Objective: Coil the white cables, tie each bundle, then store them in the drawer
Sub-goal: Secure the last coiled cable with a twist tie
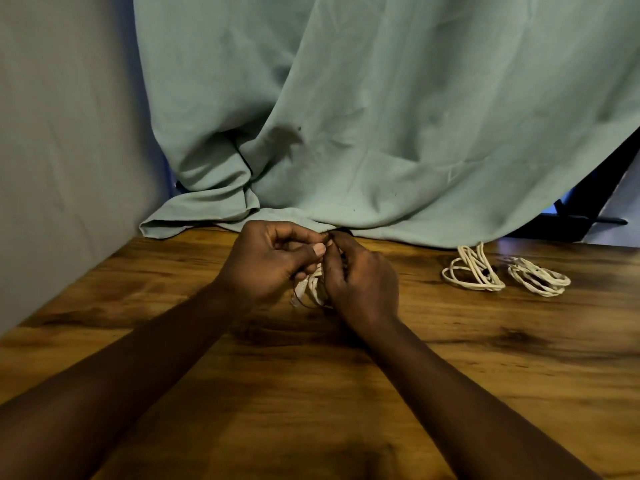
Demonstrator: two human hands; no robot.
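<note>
Both hands meet above the middle of the wooden table. Between them is a coiled white cable bundle, mostly hidden by the fingers, with a thin dark tie looped around it. My left hand pinches the tie's end between thumb and forefinger. My right hand grips the bundle and the tie from the right side. Two more coiled white cables lie on the table at the right: one nearer the middle and another beside it. No drawer is in view.
A pale green cloth hangs behind the table and drapes onto its far edge. A grey wall stands at the left. A dark stand shows at the far right behind the cloth.
</note>
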